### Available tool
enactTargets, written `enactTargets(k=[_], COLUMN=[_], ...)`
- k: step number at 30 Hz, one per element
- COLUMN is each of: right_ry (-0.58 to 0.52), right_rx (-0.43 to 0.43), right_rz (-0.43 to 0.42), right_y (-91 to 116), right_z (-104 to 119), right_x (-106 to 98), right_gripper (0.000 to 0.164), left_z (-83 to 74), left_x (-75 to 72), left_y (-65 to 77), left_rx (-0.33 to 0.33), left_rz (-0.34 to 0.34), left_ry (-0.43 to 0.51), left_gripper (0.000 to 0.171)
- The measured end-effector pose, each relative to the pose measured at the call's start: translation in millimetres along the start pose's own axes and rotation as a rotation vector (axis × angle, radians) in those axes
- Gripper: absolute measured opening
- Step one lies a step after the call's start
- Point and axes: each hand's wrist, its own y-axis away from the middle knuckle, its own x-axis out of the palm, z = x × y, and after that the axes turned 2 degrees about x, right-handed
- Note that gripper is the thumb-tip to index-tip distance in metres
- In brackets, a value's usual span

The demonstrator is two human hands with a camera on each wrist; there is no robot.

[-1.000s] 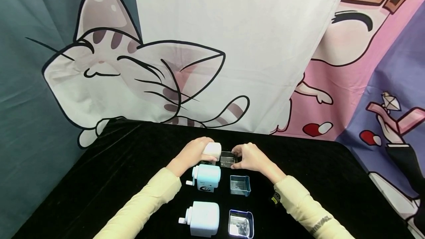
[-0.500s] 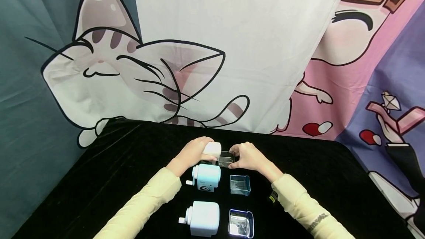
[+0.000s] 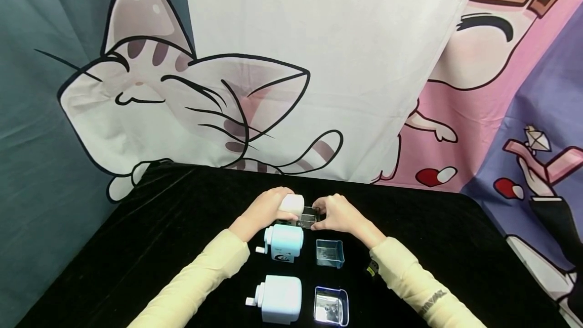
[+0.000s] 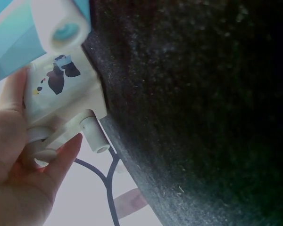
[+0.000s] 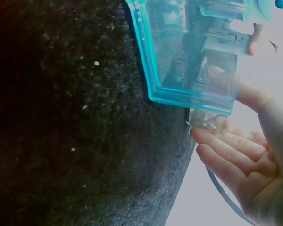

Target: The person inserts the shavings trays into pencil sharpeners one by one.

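At the far end of the row, my left hand grips a white crank pencil sharpener. In the left wrist view the sharpener's white crank and a dark printed picture show, with thumb and fingers around the body. My right hand holds a clear shavings drawer between thumb and fingers. The drawer meets the sharpener's right side; how deep it sits inside is hidden. In the right wrist view the drawer's end shows partly behind a blue-tinted drawer.
Nearer me stand a light blue pencil sharpener and a pale lavender-white one. Right of them lie a blue-tinted drawer and a purple-edged clear drawer. Black cloth covers the table; a printed curtain hangs behind.
My right hand has moved left with the clear drawer, and less of the drawer shows beside the white sharpener. My left hand has stayed in place on the sharpener.
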Motion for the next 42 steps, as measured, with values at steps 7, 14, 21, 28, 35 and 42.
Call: enactTargets(k=[7, 14, 21, 28, 35, 42], right_ry=[0.019, 0.041, 0.035, 0.03, 0.042, 0.061], right_rx=[-0.007, -0.012, -0.012, -0.006, -0.015, -0.036], right_rz=[0.006, 0.008, 0.025, 0.032, 0.033, 0.031], right_y=[-3, -7, -10, -12, -15, -17], right_z=[1, -1, 4, 7, 10, 15], right_x=[0, 2, 3, 3, 4, 4], right_gripper=[0.04, 0.042, 0.046, 0.046, 0.046, 0.043], left_z=[-0.7, 0.2, -0.9, -1.2, -2.1, -1.0], left_x=[-0.8, 0.8, -1.7, -1.9, -2.2, -1.8], left_y=[0.4, 0.2, 0.6, 1.2, 0.7, 1.3], left_rx=[0.002, 0.019, -0.01, 0.004, 0.02, 0.013], left_rz=[-0.004, -0.019, 0.006, -0.002, -0.008, 0.008], left_ry=[0.008, 0.005, 0.021, 0.019, 0.029, 0.018], left_gripper=[0.057, 0.057, 0.056, 0.056, 0.053, 0.054])
